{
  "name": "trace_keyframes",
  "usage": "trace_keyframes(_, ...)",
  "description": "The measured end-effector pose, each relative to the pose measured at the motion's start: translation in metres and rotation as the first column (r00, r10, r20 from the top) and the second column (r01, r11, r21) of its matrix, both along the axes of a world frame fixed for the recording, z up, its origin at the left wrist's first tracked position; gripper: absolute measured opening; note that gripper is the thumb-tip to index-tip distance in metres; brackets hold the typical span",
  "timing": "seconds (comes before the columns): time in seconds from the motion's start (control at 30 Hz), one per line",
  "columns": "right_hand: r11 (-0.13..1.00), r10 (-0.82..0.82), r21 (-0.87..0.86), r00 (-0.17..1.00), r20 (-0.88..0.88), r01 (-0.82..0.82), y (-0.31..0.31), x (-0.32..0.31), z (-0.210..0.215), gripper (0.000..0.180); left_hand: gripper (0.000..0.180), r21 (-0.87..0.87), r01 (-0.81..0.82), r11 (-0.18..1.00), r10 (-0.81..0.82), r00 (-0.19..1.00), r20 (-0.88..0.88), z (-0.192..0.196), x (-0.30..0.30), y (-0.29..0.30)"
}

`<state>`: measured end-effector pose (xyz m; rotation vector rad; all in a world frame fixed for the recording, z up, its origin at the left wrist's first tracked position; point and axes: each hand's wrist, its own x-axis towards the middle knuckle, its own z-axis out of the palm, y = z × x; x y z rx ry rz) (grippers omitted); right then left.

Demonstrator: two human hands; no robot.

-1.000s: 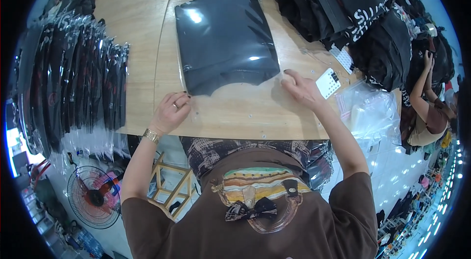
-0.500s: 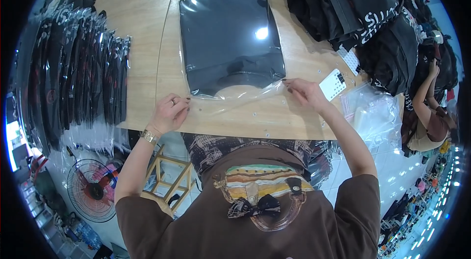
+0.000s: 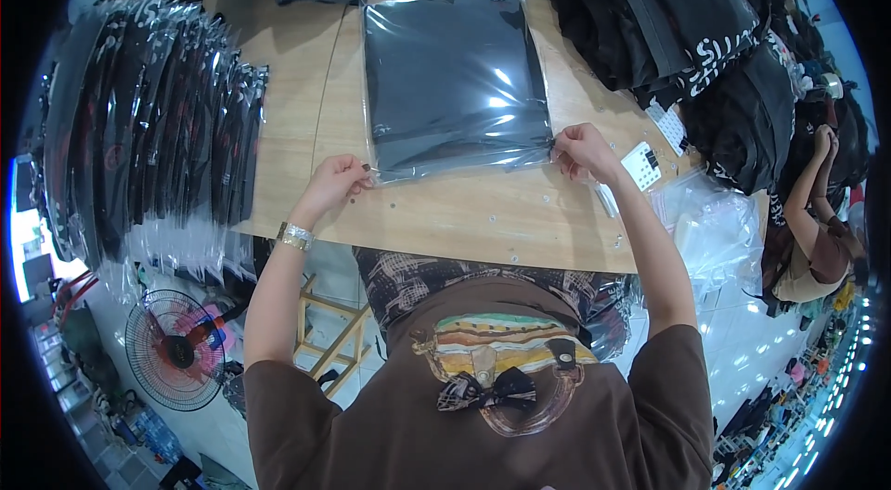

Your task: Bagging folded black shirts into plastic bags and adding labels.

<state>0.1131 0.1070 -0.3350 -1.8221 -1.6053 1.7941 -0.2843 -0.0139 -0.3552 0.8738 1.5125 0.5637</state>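
Bagged black garment (image 3: 459,82) lay flat on the wooden table (image 3: 445,221), which was the largest thing before us. On the left we saw a long row of filled bags (image 3: 153,128), and on the far right a pile of black garments (image 3: 631,7) with white lettering. A strip of wood showed between the row and our garment; another ran between the garment and the table's near edge, close to our body. At our garment's far end stood white letters, only partly visible. Loose clear bags (image 3: 715,235) lay at right. Our left hand (image 3: 336,182) pinched the bag's near left corner, our right hand (image 3: 587,152) the near right one. Beyond the right hand were small white cards (image 3: 641,166) with black marks.
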Motion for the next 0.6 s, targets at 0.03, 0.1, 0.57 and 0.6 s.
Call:
trace_keyframes(0.03,0.997,-0.042,-0.063,0.999,0.003,0.042,0.002,-0.003,0.002,0.016,0.013,0.005,-0.004,1.000,0.004,1.000,-0.004,0.000,-0.001,0.001)
trace_keyframes(0.1,0.996,-0.065,-0.061,0.997,0.046,0.068,0.003,-0.005,-0.005,0.016,0.013,-0.049,0.015,0.999,-0.017,0.999,-0.039,-0.001,-0.001,0.004)
trace_keyframes(0.57,0.610,-0.284,0.764,0.842,0.458,-0.210,-0.024,-0.020,0.016,0.032,0.034,0.366,-0.153,0.918,0.357,0.722,-0.593,0.024,0.046,-0.008)
trace_keyframes(0.6,0.464,-0.261,0.845,0.871,0.416,-0.265,-0.026,-0.032,0.012,0.036,0.040,0.589,0.022,0.808,0.420,0.680,-0.601,0.025,0.060,-0.004)
